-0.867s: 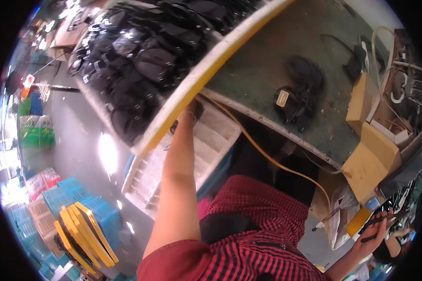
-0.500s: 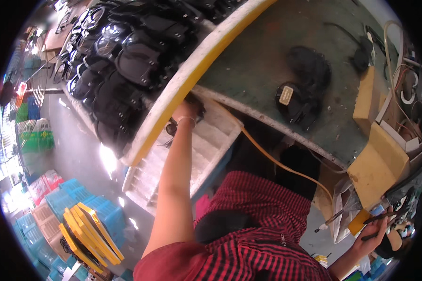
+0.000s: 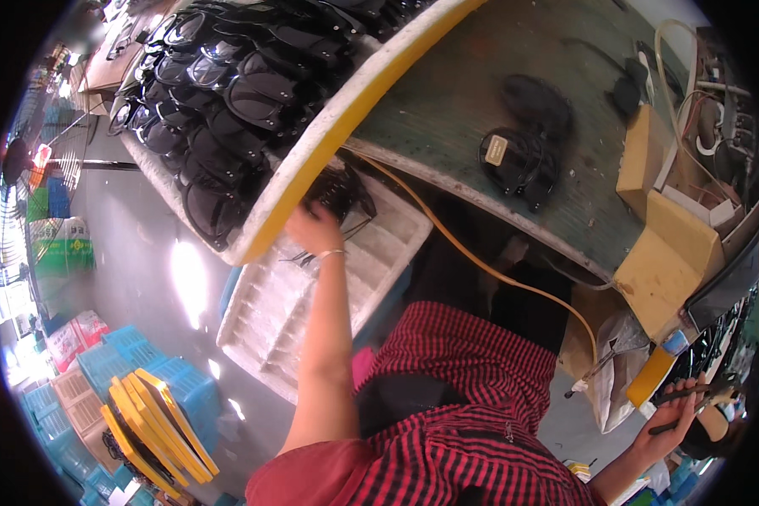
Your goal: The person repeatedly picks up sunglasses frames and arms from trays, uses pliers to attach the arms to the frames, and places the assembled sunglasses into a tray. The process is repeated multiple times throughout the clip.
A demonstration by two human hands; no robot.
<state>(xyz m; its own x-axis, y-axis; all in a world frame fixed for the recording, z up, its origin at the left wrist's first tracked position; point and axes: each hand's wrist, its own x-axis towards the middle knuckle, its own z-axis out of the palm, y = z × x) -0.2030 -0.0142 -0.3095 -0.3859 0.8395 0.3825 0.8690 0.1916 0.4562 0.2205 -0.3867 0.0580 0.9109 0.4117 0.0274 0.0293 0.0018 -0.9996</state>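
My left hand (image 3: 316, 229) reaches over a white ridged foam tray (image 3: 358, 282), below the yellow-edged board. Its fingers look curled, and what they grip is hidden. Against the fingertips is a cluster of black frames (image 3: 339, 190), with thin dark strands sticking out beside the hand. At the far right, my right hand (image 3: 673, 423) is closed around a dark object with two long bars (image 3: 687, 395); its kind is unclear. Many black sunglasses (image 3: 257, 88) lie heaped on the white, yellow-edged board (image 3: 346, 126). Another black pair (image 3: 523, 160), with a beige sticker, rests on the green tabletop (image 3: 447, 93).
An orange hose (image 3: 481, 263) droops from the table edge. Yellowish blocks (image 3: 670, 261) and a cluttered box (image 3: 721, 185) stand at right. On the floor at left are blue crates (image 3: 181, 379) and yellow-edged panels (image 3: 148, 426). A wire-caged fan (image 3: 59, 160) stands farther left.
My left hand has come back slightly from under the yellow edge, showing more of the black frames in the tray. My right hand keeps its hold. The whole view has shifted slightly.
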